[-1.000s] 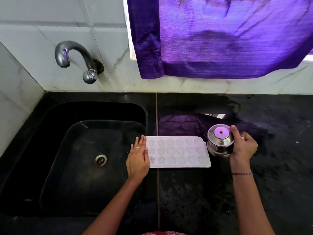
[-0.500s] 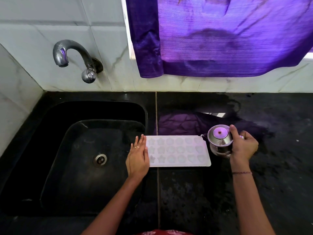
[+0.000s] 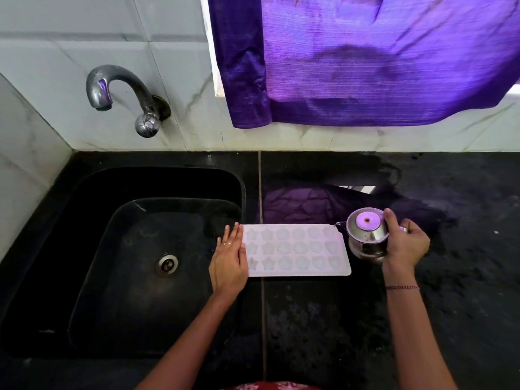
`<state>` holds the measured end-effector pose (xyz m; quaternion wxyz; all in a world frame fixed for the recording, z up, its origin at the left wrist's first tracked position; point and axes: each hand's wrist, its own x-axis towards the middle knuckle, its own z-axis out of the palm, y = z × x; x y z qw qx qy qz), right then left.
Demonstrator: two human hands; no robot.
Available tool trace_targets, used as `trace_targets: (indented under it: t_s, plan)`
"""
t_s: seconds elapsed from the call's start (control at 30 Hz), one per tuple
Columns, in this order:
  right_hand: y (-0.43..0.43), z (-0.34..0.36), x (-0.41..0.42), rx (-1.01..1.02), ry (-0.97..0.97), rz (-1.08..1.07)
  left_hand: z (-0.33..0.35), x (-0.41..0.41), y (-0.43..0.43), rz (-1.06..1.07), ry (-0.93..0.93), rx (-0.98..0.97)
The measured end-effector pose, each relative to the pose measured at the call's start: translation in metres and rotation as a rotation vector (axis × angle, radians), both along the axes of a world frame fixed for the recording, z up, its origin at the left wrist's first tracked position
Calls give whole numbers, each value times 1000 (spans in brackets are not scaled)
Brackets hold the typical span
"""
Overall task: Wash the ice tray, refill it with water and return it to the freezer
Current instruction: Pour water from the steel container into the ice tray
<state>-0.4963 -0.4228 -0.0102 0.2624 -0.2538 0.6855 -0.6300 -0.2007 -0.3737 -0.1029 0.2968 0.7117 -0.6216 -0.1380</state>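
A white ice tray (image 3: 295,250) with star and heart shaped moulds lies flat on the black counter, just right of the sink. My left hand (image 3: 228,258) rests flat with straight fingers against the tray's left end. My right hand (image 3: 405,244) grips a small steel pot (image 3: 365,235) with a lid and a thin spout, held at the tray's right end. The spout points toward the tray's far right corner.
A black sink (image 3: 126,249) with a steel drain (image 3: 166,264) lies to the left. A steel tap (image 3: 123,97) juts from the tiled wall above it. A purple curtain (image 3: 365,57) hangs at the back. The counter (image 3: 464,277) on the right is wet in patches.
The steel pot has shifted slightly in my right hand near the tray's right end. My left hand stays in place on the tray.
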Motion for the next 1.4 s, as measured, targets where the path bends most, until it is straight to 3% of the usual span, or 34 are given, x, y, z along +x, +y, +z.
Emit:
trace_targets:
  t_s: [0.3, 1.07, 1.4]
  plan:
    - [2, -3, -9, -35, -126, -20, 0, 0, 0, 0, 0, 10]
    - [28, 0, -6, 4, 94, 53, 1, 4, 9, -69, -90, 48]
    - [29, 3, -2, 15, 92, 40, -1, 5, 9, -62, -72, 28]
